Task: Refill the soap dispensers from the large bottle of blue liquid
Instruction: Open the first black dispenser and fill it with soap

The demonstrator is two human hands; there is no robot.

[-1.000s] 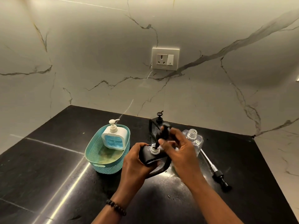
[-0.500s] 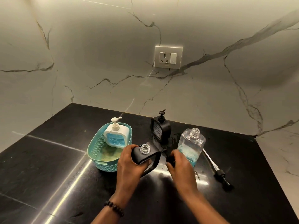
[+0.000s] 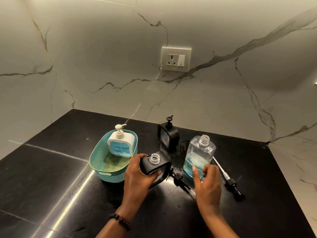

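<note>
My left hand grips a black soap dispenser, tilted, with its clear threaded neck uncapped. Its black pump lies on the counter just right of it. My right hand hovers with loosely curled fingers at the front of the large clear bottle, which stands upright, uncapped, with blue liquid in its lower part. The bottle's long pump lies to its right. A second black dispenser stands behind with its pump on. A white dispenser with blue liquid sits in the teal basket.
The black stone counter ends at a marble wall behind and at the right. A wall socket sits above the dispensers. Wet patches shine around the rear black dispenser.
My right hand pulled the pump out of the held dispenser, laid it on the counter, let go, and moved right toward the clear bottle. My left hand kept hold of the dispenser.
</note>
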